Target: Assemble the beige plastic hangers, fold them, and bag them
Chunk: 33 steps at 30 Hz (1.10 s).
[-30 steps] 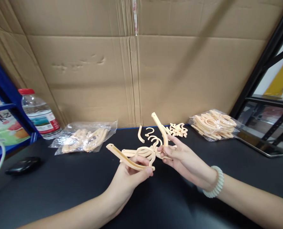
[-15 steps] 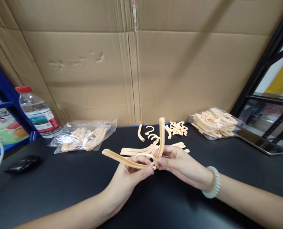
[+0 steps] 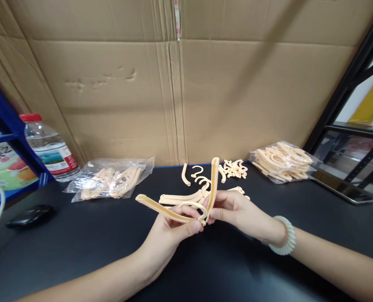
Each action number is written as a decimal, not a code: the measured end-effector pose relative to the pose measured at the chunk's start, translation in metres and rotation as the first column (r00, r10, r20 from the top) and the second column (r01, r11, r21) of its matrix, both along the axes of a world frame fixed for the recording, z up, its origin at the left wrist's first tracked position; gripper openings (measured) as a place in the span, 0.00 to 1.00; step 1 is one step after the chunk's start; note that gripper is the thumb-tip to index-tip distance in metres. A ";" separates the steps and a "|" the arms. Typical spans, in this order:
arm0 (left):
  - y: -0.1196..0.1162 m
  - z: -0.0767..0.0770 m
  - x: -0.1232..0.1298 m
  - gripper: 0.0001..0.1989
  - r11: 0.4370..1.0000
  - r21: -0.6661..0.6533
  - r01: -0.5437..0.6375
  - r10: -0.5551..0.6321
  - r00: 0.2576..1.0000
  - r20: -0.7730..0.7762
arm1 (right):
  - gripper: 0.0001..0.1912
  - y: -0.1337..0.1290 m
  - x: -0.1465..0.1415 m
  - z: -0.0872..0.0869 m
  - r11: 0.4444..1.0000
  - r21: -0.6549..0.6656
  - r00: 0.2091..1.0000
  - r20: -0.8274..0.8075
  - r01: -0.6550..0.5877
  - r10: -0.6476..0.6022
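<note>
My left hand is closed on a cream plastic hanger arm that points out to the left. A curved hanger hook rises beside its inner end, partly behind my fingers. My right hand pinches a second hanger arm, which stands nearly upright. The lower end of this arm meets the hook and the left arm between my fingertips; whether they are joined I cannot tell. Behind my hands lie assembled-looking hanger pieces on the black table.
At the back are a loose hanger arm, a hook and a pile of small pieces. Clear bags of parts sit left and right. A mouse, water bottle and phone flank them.
The upright hanger arm has turned slightly, showing more of its hollow inner side, and its top is a little lower. My right wrist has shifted slightly right; my left hand stays nearly still.
</note>
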State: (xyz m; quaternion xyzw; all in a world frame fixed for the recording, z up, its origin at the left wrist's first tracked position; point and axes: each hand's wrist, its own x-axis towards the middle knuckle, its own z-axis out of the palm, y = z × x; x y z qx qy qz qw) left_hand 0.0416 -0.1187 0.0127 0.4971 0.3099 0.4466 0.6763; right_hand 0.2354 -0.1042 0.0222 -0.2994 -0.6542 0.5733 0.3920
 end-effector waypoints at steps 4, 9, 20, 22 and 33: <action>0.000 0.000 0.000 0.05 1.000 0.016 0.008 -0.008 1.000 -0.002 | 0.09 -0.003 -0.002 0.004 1.000 0.012 1.000 0.014 -0.005 0.005; -0.001 -0.003 -0.001 0.04 0.999 0.042 0.015 -0.014 0.999 -0.030 | 0.09 -0.007 -0.006 0.004 0.999 0.042 1.000 0.006 -0.011 0.011; -0.004 -0.006 -0.001 0.06 0.997 0.042 -0.063 0.064 0.997 -0.033 | 0.05 -0.012 -0.013 -0.007 0.992 0.048 0.993 -0.034 0.116 -0.115; -0.004 -0.007 -0.002 0.07 0.995 0.049 -0.083 0.085 0.995 -0.047 | 0.04 -0.016 -0.015 -0.007 0.988 0.056 0.989 -0.042 0.144 -0.142; -0.004 -0.001 0.003 0.12 0.992 -0.010 -0.129 0.129 0.991 -0.025 | 0.07 -0.013 -0.014 -0.007 0.958 0.120 0.963 0.052 0.259 -0.266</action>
